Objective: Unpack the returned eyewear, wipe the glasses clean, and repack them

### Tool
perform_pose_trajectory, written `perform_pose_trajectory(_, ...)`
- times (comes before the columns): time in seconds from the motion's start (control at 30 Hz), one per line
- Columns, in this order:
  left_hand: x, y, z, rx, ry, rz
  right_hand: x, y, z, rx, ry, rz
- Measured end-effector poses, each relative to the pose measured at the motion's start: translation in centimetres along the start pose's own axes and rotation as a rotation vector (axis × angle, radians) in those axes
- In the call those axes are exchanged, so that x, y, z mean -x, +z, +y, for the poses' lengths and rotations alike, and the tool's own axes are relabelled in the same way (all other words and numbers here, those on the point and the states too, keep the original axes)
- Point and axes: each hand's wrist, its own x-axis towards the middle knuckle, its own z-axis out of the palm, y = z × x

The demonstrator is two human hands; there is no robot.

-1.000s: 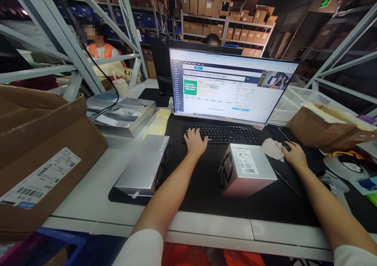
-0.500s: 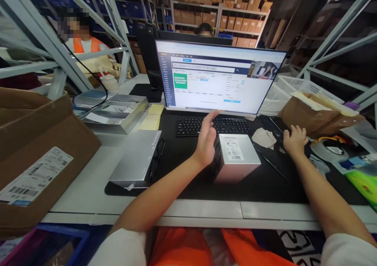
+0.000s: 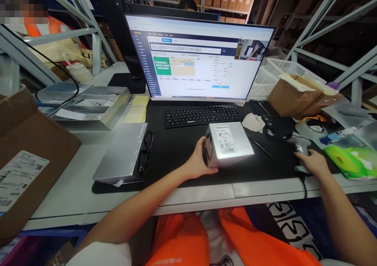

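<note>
A silver box (image 3: 232, 158) with a white barcode label on top stands on the black desk mat (image 3: 173, 156). My left hand (image 3: 195, 162) holds its left side, the thumb along the near lower edge and the fingers behind the left face. To the right, my right hand (image 3: 315, 162) is closed around the handle of a grey handheld barcode scanner (image 3: 301, 143), which rests low over the mat. The scanner's black cable (image 3: 305, 187) hangs over the desk's front edge. A second, flatter silver box (image 3: 120, 152) with glasses pictured on its side lies to the left.
Behind the box are a black keyboard (image 3: 203, 115) and a lit monitor (image 3: 197, 70). A thin black pen-like stick (image 3: 262, 147) lies to its right, near a crumpled pale cloth or paper (image 3: 253, 122). Cardboard boxes (image 3: 294, 97) stand back right; a large carton (image 3: 55, 140) stands left.
My left hand has come down from above the keyboard onto the silver box, which is turned slightly. My right hand has moved nearer and taken hold of the scanner. The camera view has shifted.
</note>
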Motion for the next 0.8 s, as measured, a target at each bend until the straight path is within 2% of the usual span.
perform_pose_trajectory(0.07,0.4,-0.7,0.6,-0.134,0.153,0.088,1.4,-1.3,-0.9,-0.157,-0.006,-0.014)
perform_pose_trajectory(0.13,0.6,-2.0,1.3,-0.351,0.319,0.225,3.0,-3.5,-2.0,-0.482,-0.042,-0.073)
perform_pose_trajectory(0.2,0.5,-3.4,1.9,-0.589,0.421,0.383,4.9,-5.8,-3.7,-0.945,-0.075,-0.208)
perform_pose_trajectory(0.23,0.4,-4.2,2.1,-0.696,0.446,0.461,6.0,-6.8,-4.9,-1.101,-0.089,-0.309)
perform_pose_trajectory(0.27,0.4,-4.8,2.3,-0.789,0.460,0.535,7.2,-7.6,-6.3,-1.161,-0.112,-0.425)
perform_pose_trajectory(0.3,0.3,-5.4,2.3,-0.866,0.465,0.604,8.5,-8.2,-7.9,-1.132,-0.131,-0.527)
perform_pose_trajectory(0.37,0.3,-6.2,2.1,-0.975,0.467,0.712,11.1,-8.8,-11.2,-0.934,-0.127,-0.636)
perform_pose_trajectory(0.43,0.5,-6.8,1.8,-1.040,0.479,0.766,13.2,-8.7,-13.9,-0.743,-0.143,-0.676)
perform_pose_trajectory(0.5,0.7,-7.0,1.6,-1.079,0.487,0.776,14.4,-8.5,-15.6,-0.626,-0.181,-0.697)
perform_pose_trajectory(0.57,1.0,-7.2,1.8,-1.102,0.472,0.772,14.6,-8.1,-16.2,-0.599,-0.195,-0.727)
perform_pose_trajectory(0.67,1.4,-7.3,2.6,-1.082,0.395,0.745,13.5,-6.9,-16.3,-0.664,-0.159,-0.782)
perform_pose_trajectory(0.8,2.2,-7.9,3.9,-0.893,0.239,0.598,11.6,-3.6,-16.7,-0.819,-0.037,-0.792)
